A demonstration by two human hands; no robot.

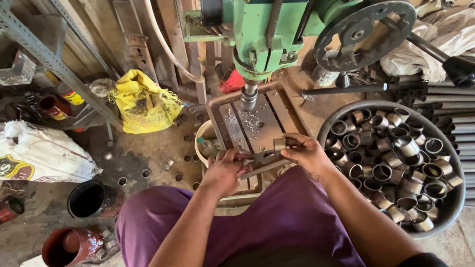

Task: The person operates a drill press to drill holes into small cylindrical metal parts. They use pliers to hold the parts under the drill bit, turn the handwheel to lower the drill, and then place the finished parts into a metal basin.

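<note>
At the near edge of the drill table [261, 126], we keep our left hand [224, 170] closed on a flat metal bar [265, 169] and our right hand [307, 152] pinching a small ring [279, 144] against it, though the grip is partly hidden. We should seat the ring square under the drill bit [248, 99] above. The tub of rings [395, 159] crowds our right elbow; paint tins [73, 245] sit left.

We note both hands, left hand [225, 170] and right hand [307, 152], gripping a metal clamp [265, 159] on the drill table [257, 122], beside the basin of rings [395, 159].
</note>
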